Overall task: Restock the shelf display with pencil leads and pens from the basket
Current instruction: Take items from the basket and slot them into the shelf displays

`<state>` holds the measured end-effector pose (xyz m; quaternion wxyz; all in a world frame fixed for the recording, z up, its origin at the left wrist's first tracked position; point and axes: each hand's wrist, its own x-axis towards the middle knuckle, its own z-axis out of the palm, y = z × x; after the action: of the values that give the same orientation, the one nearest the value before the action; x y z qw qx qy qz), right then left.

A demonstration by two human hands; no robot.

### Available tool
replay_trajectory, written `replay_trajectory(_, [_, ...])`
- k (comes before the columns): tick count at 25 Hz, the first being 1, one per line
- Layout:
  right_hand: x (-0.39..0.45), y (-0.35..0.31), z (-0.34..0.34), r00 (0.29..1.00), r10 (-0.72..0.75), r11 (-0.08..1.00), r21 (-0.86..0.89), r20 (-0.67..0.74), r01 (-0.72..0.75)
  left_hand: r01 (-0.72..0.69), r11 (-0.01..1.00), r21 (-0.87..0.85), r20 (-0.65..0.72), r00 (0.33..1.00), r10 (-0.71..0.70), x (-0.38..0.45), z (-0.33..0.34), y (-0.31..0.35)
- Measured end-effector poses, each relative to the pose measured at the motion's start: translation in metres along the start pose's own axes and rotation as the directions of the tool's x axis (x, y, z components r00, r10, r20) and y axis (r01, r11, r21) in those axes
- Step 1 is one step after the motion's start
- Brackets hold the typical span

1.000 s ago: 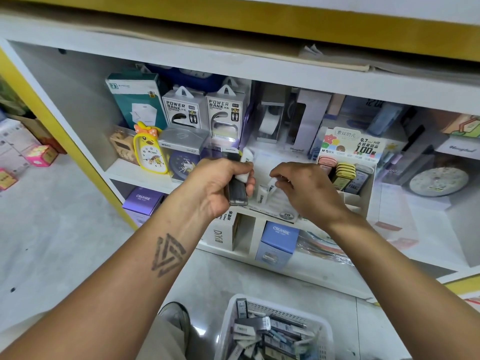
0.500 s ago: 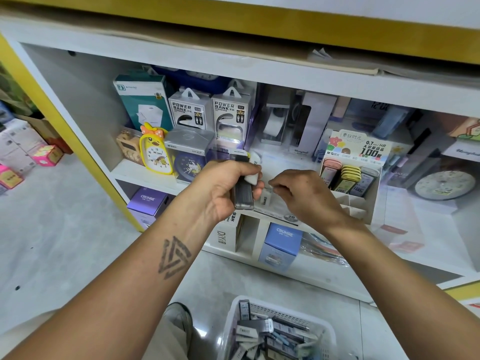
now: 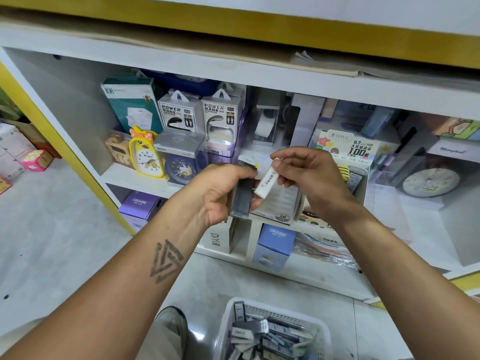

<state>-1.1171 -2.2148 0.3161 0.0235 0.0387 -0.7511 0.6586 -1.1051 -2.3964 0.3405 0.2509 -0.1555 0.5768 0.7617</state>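
My left hand (image 3: 220, 193) grips a stack of dark pencil lead cases (image 3: 242, 196) upright in front of the shelf. My right hand (image 3: 309, 178) pinches one white lead case (image 3: 266, 182), tilted, just right of that stack. Behind both hands stands a white display tray marked 2B (image 3: 281, 206) on the shelf edge. A second cardboard lead display (image 3: 348, 149) with "0.7" and "100" printed on it stands to the right, holding yellow and dark cases. The white basket (image 3: 322, 331) on the floor below holds several lead cases and pens.
The white shelf (image 3: 135, 178) carries a yellow duck clock (image 3: 145, 154), a blue clock (image 3: 180, 170), power bank boxes (image 3: 200, 115) and a tape dispenser (image 3: 265, 126). Purple and blue boxes (image 3: 275, 245) fill the lower shelf. A round clock (image 3: 430, 181) is at right. My knee (image 3: 168, 333) is beside the basket.
My right hand has come up from the 2B tray and now holds a white lead case beside the stack. My left hand stays put with the dark cases.
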Motion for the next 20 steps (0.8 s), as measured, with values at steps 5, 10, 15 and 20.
replay_trajectory(5, [0.002, 0.007, -0.011, 0.989, -0.136, 0.952, -0.284, -0.054, 0.115, 0.007, 0.996, -0.093, -0.102, 0.995, -0.017, 0.004, -0.005, 0.002])
replay_trajectory(10, [0.002, 0.024, -0.001, 0.944, -0.317, 0.685, -0.668, 0.085, 0.290, -0.003, 0.996, -0.091, -0.082, 0.997, -0.005, 0.003, -0.004, 0.002])
replay_trajectory(15, [0.004, 0.038, 0.007, 0.948, -0.293, 0.669, -0.683, 0.120, 0.293, -0.004, 0.996, -0.091, -0.090, 0.996, -0.004, 0.004, -0.006, 0.001])
replay_trajectory(20, [0.003, 0.041, 0.006, 0.934, -0.317, 0.623, -0.705, 0.167, 0.338, 0.003, 0.997, -0.071, -0.101, 0.995, -0.010, 0.005, -0.007, 0.002])
